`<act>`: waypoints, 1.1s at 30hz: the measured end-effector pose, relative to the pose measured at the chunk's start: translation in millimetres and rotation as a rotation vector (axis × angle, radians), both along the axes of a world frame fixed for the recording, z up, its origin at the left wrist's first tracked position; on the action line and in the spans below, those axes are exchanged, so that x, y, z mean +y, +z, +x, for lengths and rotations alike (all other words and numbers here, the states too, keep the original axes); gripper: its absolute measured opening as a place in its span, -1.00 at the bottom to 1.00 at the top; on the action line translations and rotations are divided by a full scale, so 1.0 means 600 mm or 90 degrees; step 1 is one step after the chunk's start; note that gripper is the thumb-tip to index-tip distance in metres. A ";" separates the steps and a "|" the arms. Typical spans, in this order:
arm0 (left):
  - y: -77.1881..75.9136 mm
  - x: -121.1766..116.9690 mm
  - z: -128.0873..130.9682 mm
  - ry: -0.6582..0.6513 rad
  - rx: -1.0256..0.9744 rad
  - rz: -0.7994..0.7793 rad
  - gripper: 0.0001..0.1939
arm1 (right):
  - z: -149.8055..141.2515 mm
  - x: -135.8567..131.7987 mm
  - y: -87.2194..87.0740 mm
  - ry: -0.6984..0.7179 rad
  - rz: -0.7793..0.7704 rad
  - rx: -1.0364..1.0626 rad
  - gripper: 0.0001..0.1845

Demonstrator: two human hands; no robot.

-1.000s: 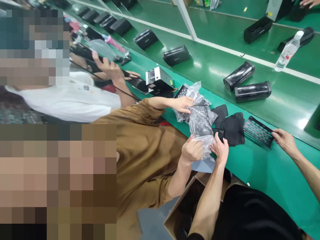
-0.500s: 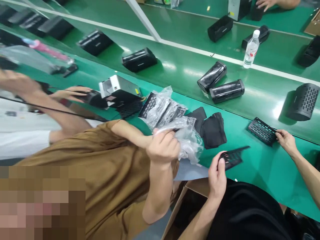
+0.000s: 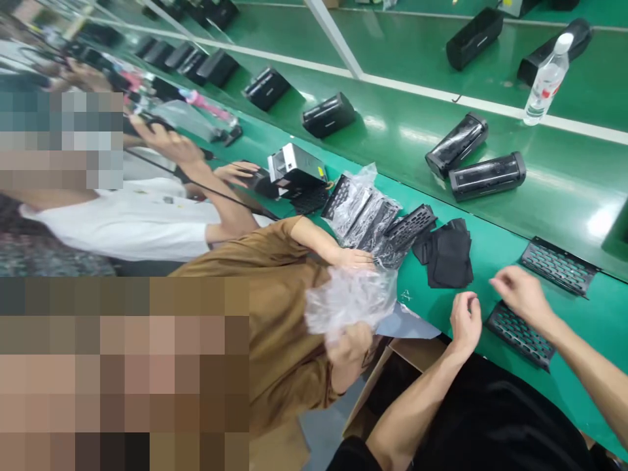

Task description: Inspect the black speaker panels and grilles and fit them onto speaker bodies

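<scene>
My left hand [image 3: 466, 320] is above the table's near edge, its fingers curled with nothing visible in them. My right hand [image 3: 524, 296] is closed too, fingertips turned left, and no object shows in it. Beneath the right hand a black perforated grille panel [image 3: 521, 335] lies on the green table, partly covered by that hand. Farther back lies a second grille panel [image 3: 559, 267], apart from both hands. Left of my hands are black cloth-like sheets [image 3: 450, 255] in a small stack.
A co-worker in brown holds a clear plastic bag [image 3: 350, 297] beside grille panels in plastic wrap [image 3: 373, 212]. Black speakers [image 3: 488, 175] and a water bottle [image 3: 547, 82] stand on the green belt. An open cardboard box [image 3: 366, 386] is below the table edge.
Both grille panels have left my hands and now lie on the table. My right hand has moved left, toward my left hand. The co-worker's bag has come away from the wrapped panels.
</scene>
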State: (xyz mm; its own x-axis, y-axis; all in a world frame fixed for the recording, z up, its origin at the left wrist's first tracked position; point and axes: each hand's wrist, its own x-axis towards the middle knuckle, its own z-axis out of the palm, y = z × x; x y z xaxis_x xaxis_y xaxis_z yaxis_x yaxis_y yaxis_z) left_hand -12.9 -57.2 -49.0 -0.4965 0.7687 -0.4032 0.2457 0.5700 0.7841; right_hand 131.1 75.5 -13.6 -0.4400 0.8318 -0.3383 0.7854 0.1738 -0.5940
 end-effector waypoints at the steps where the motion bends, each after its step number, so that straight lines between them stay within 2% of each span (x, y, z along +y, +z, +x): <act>1: -0.007 0.003 -0.020 0.036 0.035 0.006 -0.80 | -0.058 -0.013 -0.004 0.041 -0.024 -0.005 -0.73; 3: -0.024 0.013 -0.060 0.099 0.102 0.012 -0.75 | -0.149 -0.027 -0.021 0.067 -0.046 -0.032 -0.83; 4: -0.032 0.019 -0.077 0.117 0.129 0.012 -0.74 | -0.178 -0.028 -0.031 0.062 -0.048 -0.050 -0.86; 6: -0.045 0.029 -0.102 0.128 0.166 0.007 -0.78 | -0.205 -0.022 -0.051 0.058 -0.052 -0.087 -0.84; 9: -0.057 0.041 -0.115 0.114 0.192 -0.014 -0.85 | -0.196 -0.006 -0.068 0.073 -0.055 -0.112 -0.76; 13: -0.060 0.052 -0.109 0.091 0.212 -0.058 -0.88 | -0.169 0.008 -0.066 0.079 -0.050 -0.097 -0.69; 16: -0.054 0.062 -0.106 0.076 0.228 -0.098 -0.89 | -0.158 0.017 -0.060 0.051 -0.040 -0.056 -0.68; 19: -0.045 0.071 -0.107 0.057 0.242 -0.135 -0.89 | -0.147 0.042 -0.055 -0.016 -0.020 -0.001 -0.69; 23: -0.032 0.079 -0.110 0.026 0.253 -0.179 -0.87 | -0.107 0.120 -0.037 -0.167 0.022 0.086 -0.66; 28: -0.012 0.088 -0.113 0.001 0.262 -0.234 -0.83 | 0.008 0.236 0.020 -0.360 0.058 0.203 -0.70; 30: -0.003 0.094 -0.114 -0.013 0.261 -0.251 -0.81 | 0.060 0.253 0.048 -0.437 0.031 0.316 -0.77; 33: 0.013 0.109 -0.123 -0.044 0.252 -0.278 -0.77 | 0.121 0.226 0.083 -0.537 -0.075 0.535 -0.84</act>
